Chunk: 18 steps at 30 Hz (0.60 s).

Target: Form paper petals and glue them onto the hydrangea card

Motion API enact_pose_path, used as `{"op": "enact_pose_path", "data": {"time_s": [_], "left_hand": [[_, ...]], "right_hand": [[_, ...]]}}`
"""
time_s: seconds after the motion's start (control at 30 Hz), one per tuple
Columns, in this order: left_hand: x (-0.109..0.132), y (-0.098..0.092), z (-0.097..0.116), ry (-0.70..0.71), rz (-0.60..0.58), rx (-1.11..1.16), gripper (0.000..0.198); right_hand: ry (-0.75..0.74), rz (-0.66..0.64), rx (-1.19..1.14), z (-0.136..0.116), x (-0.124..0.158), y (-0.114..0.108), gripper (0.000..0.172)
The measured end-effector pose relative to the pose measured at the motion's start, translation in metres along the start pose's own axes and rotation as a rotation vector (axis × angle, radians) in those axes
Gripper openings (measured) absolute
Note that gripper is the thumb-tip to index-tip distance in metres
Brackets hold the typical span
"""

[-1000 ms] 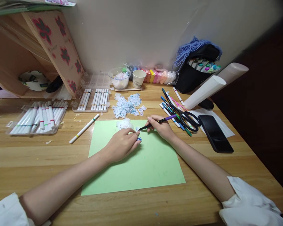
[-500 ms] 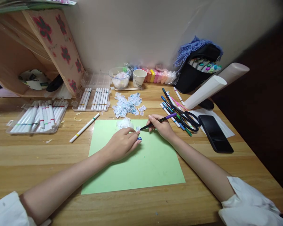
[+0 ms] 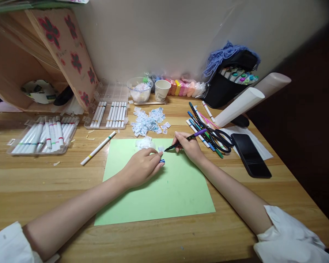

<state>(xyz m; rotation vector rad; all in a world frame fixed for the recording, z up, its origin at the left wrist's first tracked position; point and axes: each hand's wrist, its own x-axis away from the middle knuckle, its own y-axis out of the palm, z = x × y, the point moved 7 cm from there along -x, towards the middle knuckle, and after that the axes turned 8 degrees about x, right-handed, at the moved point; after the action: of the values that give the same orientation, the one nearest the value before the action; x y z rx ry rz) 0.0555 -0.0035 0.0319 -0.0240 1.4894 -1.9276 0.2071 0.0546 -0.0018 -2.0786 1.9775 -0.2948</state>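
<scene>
My right hand (image 3: 190,148) grips a black pen (image 3: 183,141) with a purple end, its tip pointing left and down over the green paper (image 3: 181,190). Just left of the tip lies a small paper scrap (image 3: 161,148), at the fingertips of my left hand (image 3: 142,166). A blue-ended pen or cap (image 3: 162,160) sticks out from under that hand's curled fingers; the rest of it is hidden. Behind my left hand rests a small white pile of scraps (image 3: 145,143) on the sheet's upper edge. Beyond the sheet is a larger heap of blue-and-white paper scraps (image 3: 145,122).
Marker cases (image 3: 44,135) and a loose white marker (image 3: 98,148) lie on the left. A clear bowl (image 3: 139,90) and a paper cup (image 3: 162,90) stand at the back. To the right are pens, scissors (image 3: 222,140), a phone (image 3: 250,155) and a white tube (image 3: 239,107).
My right hand has shifted slightly right and up, and the pen tip has drawn a little away from the scrap. My left hand stays in place.
</scene>
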Motion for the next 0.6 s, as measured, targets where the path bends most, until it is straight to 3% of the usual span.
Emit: {"op": "enact_pose_path", "data": {"time_s": [0.27, 0.47, 0.6], "left_hand": [[0.002, -0.008, -0.003, -0.017, 0.115, -0.021, 0.022], [0.001, -0.001, -0.011, -0.092, 0.026, -0.025, 0.026], [0.002, 0.002, -0.010, -0.090, -0.020, -0.032, 0.028]], "right_hand": [[-0.024, 0.012, -0.047, -0.004, 0.000, -0.002, 0.048], [-0.029, -0.154, -0.030, -0.002, 0.002, 0.010, 0.042], [-0.034, -0.134, -0.039, -0.001, 0.002, 0.009, 0.040]]}}
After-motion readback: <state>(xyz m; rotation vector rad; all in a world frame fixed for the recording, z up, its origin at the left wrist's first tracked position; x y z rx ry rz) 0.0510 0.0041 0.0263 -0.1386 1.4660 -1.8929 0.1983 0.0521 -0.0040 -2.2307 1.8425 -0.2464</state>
